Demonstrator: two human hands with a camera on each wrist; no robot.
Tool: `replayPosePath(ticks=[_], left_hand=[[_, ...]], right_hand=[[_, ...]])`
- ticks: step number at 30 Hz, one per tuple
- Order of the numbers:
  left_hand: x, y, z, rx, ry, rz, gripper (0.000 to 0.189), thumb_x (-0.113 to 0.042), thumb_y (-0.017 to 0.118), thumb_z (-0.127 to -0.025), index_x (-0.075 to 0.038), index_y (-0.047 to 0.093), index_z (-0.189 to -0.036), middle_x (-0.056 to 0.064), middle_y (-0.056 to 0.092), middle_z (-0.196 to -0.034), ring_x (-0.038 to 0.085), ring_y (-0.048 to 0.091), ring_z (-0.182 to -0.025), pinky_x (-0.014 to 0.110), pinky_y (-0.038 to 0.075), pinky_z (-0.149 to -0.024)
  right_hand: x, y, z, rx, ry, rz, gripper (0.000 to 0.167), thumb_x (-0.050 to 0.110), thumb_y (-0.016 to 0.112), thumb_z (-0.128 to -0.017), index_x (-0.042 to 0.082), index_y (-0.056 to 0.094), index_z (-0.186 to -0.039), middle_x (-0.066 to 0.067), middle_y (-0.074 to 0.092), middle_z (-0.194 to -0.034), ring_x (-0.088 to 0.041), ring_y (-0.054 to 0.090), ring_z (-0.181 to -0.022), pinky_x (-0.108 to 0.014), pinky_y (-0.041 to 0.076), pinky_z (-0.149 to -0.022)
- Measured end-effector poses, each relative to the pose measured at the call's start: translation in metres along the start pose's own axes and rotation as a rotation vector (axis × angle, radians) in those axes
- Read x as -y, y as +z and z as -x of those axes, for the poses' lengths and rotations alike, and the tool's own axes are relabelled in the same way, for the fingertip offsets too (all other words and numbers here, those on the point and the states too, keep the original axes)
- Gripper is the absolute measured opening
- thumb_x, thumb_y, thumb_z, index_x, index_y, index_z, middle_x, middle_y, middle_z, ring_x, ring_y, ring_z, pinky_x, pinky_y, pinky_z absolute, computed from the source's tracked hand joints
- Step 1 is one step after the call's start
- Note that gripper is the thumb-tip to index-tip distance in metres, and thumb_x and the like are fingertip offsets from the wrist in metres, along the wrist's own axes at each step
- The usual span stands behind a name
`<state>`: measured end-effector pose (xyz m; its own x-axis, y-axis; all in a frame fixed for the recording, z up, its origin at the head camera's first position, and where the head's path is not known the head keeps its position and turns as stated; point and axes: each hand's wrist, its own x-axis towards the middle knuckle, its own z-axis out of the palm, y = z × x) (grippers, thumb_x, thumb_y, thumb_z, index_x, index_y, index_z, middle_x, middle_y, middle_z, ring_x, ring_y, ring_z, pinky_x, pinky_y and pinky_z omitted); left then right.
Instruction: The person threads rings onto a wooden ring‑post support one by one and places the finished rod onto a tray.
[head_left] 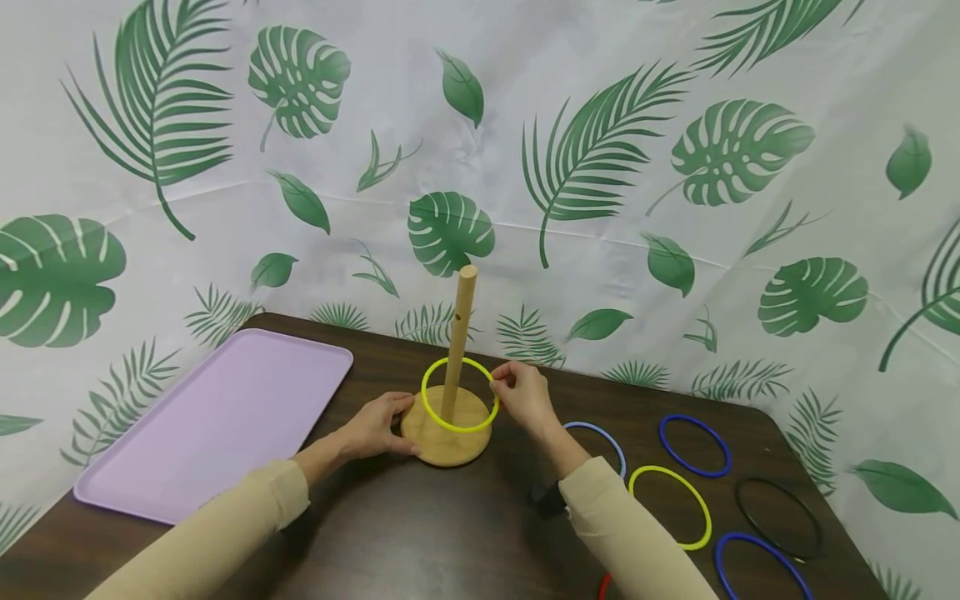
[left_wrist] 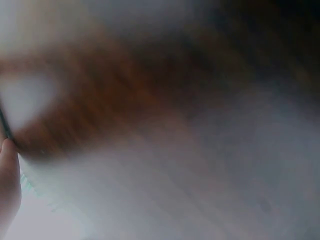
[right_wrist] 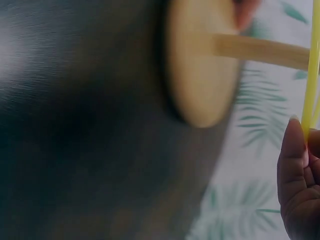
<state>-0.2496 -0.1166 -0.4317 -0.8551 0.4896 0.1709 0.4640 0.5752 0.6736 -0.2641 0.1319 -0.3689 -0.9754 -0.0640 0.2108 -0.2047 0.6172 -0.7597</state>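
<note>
A wooden post point(head_left: 459, 342) rises from a round wooden base point(head_left: 450, 447) on the dark table. My left hand point(head_left: 375, 427) grips the left edge of that base, thumb at the front and fingers farther back. Between thumb and fingers my right hand point(head_left: 522, 396) pinches the right side of a yellow ring point(head_left: 427, 406). Seen from the head, the ring surrounds the lower post, tilted above the base. In the right wrist view, the yellow ring point(right_wrist: 311, 85) stands between thumb and fingers. The left wrist view is mostly blurred, with a fingertip point(left_wrist: 9, 175) at its left edge.
A lilac tray point(head_left: 225, 417) lies on the left of the table. To the right, partly behind my right sleeve, lie a light blue ring point(head_left: 611, 439), another yellow ring point(head_left: 703, 504), dark blue rings point(head_left: 726, 450), a black ring point(head_left: 817, 525) and a bit of red point(head_left: 604, 586). A leaf-printed cloth hangs behind.
</note>
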Motion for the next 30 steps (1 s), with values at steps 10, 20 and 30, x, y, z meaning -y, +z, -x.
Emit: replayPosePath(ticks=[10, 20, 30], left_hand=[[0.000, 0.000, 0.000, 0.009, -0.004, -0.003, 0.086, -0.024, 0.083, -0.070, 0.018, 0.041, -0.131, 0.033, 0.043, -0.133, 0.044, 0.043, -0.124, 0.048, 0.042, -0.099], [-0.003, -0.002, 0.000, 0.024, -0.013, -0.007, 0.085, -0.024, 0.083, -0.071, 0.017, 0.041, -0.132, 0.033, 0.043, -0.134, 0.044, 0.042, -0.125, 0.048, 0.042, -0.099], [-0.003, -0.001, 0.001, 0.027, -0.027, 0.028, 0.084, -0.021, 0.082, -0.072, 0.018, 0.039, -0.132, 0.033, 0.042, -0.134, 0.044, 0.042, -0.125, 0.045, 0.045, -0.096]], right_hand=[[-0.029, 0.024, 0.010, 0.029, 0.079, 0.050, 0.004, -0.003, 0.064, -0.081, -0.004, 0.066, -0.085, -0.008, 0.062, -0.068, -0.009, 0.054, -0.049, -0.022, 0.051, -0.046], [-0.030, 0.032, 0.011, 0.022, 0.075, 0.095, 0.004, -0.002, 0.064, -0.080, -0.002, 0.066, -0.083, -0.006, 0.061, -0.066, -0.007, 0.051, -0.047, -0.020, 0.047, -0.045], [-0.029, 0.038, 0.010, -0.012, 0.099, 0.182, 0.004, 0.003, 0.067, -0.077, 0.001, 0.069, -0.080, -0.002, 0.062, -0.066, -0.009, 0.053, -0.052, -0.020, 0.046, -0.048]])
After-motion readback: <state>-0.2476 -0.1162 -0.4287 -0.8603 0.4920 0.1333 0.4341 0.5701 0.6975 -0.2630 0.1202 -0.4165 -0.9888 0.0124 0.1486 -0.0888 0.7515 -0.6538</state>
